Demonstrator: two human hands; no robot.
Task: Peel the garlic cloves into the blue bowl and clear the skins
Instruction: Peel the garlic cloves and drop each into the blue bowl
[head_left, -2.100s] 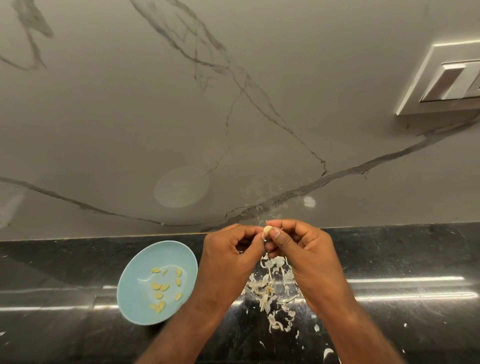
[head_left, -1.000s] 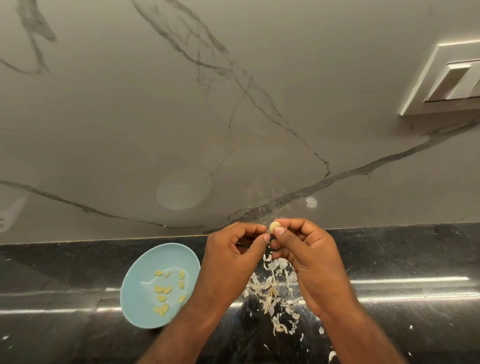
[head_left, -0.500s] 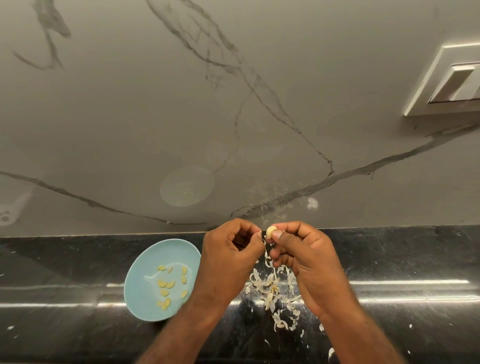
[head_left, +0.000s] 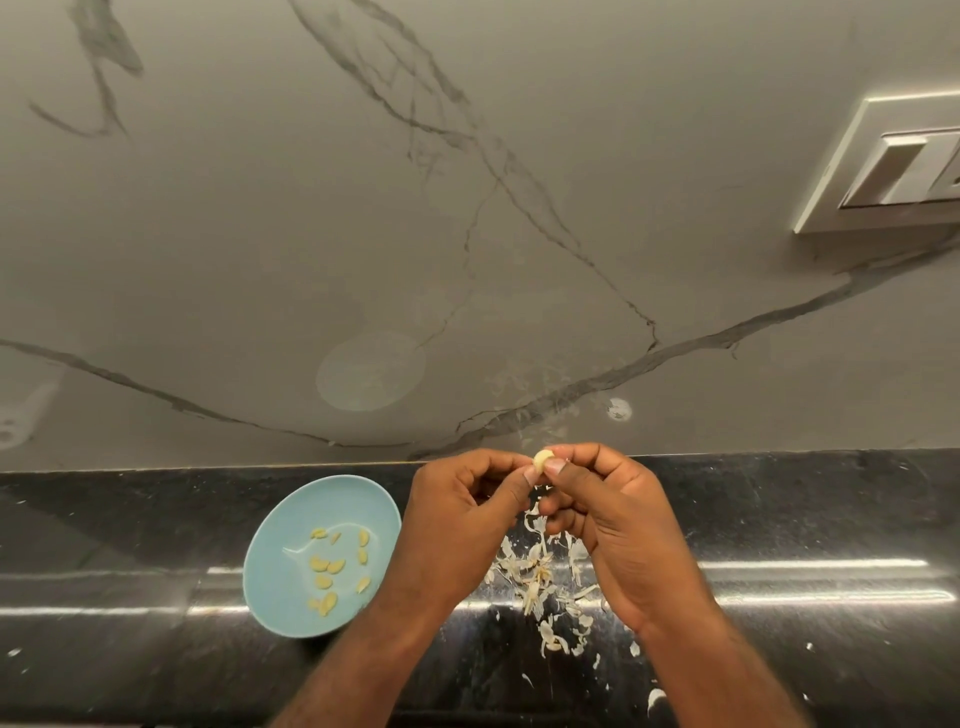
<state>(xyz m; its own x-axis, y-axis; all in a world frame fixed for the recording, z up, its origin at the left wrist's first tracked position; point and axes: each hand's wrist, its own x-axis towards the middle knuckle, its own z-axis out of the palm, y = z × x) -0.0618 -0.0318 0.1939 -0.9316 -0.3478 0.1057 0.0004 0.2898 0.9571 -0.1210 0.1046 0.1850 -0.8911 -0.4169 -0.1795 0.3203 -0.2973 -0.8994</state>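
Both hands raised over the counter, knuckles toward the camera, meeting at the fingertips. Left hand (head_left: 462, 525): fingers curled, thumb tip and forefinger pressed to the left side of one garlic clove (head_left: 543, 460). Right hand (head_left: 618, 525): fingers curled, thumb and forefinger pinching the same clove from the right. Clove pale yellow, its top showing above the two thumbnails; lower part hidden by the thumbs.

Edges and room: black countertop (head_left: 805, 509) runs the full width; its back edge meets the grey veined wall (head_left: 467, 234) just behind the hands. Open dark surface to the right of the right forearm, with only scattered white flecks. Front edge of the counter out of frame. Switch plate (head_left: 893, 161) high on the wall, far right, well apart from the work.

Clove held above the skins (head_left: 540, 582), a loose white heap on the counter between and below the two wrists, trailing toward the right forearm.

Blue bowl (head_left: 270, 545) on the counter just left of the left wrist, its right rim hidden behind that wrist. Inside: about a dozen peeled cloves (head_left: 327, 566), small and yellow, spread over the bottom
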